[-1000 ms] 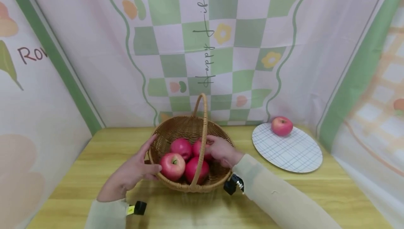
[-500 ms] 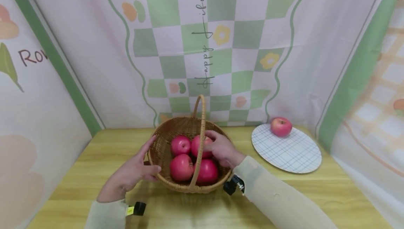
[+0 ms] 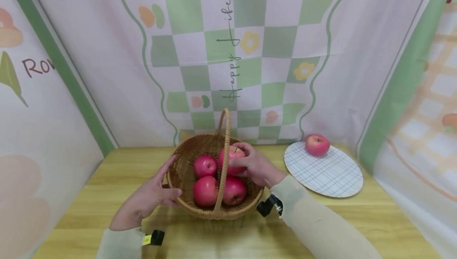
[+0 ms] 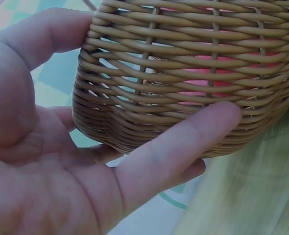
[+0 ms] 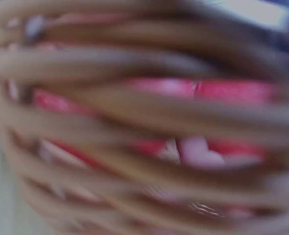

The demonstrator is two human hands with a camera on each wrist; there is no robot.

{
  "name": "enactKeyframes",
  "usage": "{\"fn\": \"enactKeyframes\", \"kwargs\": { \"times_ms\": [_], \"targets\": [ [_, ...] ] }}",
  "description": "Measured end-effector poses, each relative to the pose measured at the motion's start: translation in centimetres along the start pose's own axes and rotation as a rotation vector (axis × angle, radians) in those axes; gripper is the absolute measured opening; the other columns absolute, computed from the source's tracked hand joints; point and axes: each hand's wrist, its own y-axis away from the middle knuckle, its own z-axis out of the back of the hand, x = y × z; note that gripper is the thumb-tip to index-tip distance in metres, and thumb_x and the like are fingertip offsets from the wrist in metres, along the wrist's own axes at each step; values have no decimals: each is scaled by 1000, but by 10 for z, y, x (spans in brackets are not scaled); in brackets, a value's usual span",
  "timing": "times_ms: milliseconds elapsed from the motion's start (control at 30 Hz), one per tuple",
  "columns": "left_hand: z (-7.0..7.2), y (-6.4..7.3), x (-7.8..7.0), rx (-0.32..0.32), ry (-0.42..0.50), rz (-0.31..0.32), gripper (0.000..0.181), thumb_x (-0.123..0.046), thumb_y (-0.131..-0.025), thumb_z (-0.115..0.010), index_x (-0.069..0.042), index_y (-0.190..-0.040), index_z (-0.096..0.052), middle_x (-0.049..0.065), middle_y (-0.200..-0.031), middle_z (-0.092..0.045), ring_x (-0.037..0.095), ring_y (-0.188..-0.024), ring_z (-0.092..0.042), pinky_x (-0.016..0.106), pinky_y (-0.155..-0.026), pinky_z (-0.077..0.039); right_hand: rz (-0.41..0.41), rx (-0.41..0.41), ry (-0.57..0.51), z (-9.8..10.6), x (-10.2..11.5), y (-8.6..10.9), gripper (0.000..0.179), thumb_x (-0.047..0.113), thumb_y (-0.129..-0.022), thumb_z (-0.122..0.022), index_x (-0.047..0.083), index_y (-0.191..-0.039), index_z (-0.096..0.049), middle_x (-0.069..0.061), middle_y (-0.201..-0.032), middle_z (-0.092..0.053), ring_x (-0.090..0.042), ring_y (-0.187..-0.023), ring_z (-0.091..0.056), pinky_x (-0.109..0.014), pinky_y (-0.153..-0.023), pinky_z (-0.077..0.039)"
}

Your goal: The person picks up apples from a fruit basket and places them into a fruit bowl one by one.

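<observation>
A round wicker basket (image 3: 184, 154) with a tall hoop handle stands mid-table and holds several red apples, among them a front left one (image 3: 205, 191). My right hand (image 3: 260, 166) reaches inside from the right and grips a pinkish-red apple (image 3: 236, 157) behind the handle. On the basket's left side, my left hand (image 3: 154, 190) steadies the wall with its fingers spread. In the left wrist view, extended fingers (image 4: 179, 147) lie along the outer weave (image 4: 149, 88). Blurred wicker (image 5: 134, 117) fills the right wrist view, with red apple skin showing through its gaps.
At the back right, a flat round white plate (image 3: 332, 175) with a thin grid pattern bears one apple (image 3: 317, 145) near its far edge. The wooden table (image 3: 200, 241) meets printed cloth (image 3: 246, 9) at the back and both sides.
The apple in my right hand has come up and tipped so its stem end shows. Other apples in the basket have rolled to the right. My left hand has stayed in place.
</observation>
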Motion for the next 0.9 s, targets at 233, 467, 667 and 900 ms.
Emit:
{"fn": "enactKeyframes", "kwargs": {
  "times_ms": [233,467,667,900],
  "targets": [
    [2,1,3,-10,31,1,105,9,-88,-64,-26,-161,2,46,-150,1,52,-103,-61,51,-81,-59,35,83,-101,11,22,12,79,-16,-84,-65,14,-150,-35,-20,-149,-30,-41,-124,-46,-57,-91,-52],
    [3,2,4,-33,41,12,104,10,-88,-63,-25,-162,2,43,-152,6,53,-106,-60,51,-81,-58,60,122,-67,41,37,30,84,-20,-83,-62,15,-153,-31,-19,-152,-26,-40,-126,-45,-56,-92,-52],
    [4,2,5,-29,45,11,103,8,-89,-64,-24,-162,3,43,-152,7,52,-104,-61,52,-82,-58,101,95,-93,85,39,45,83,-23,-85,-57,20,-151,-34,-17,-154,-19,-36,-126,-45,-61,-99,-44],
    [6,0,7,-33,43,12,105,9,-88,-64,-26,-162,2,44,-151,6,52,-101,-62,51,-82,-58,107,-42,-5,155,37,71,77,-20,-87,-60,21,-148,-37,-15,-147,-19,-30,-117,-53,-56,-99,-46]
  ]
}}
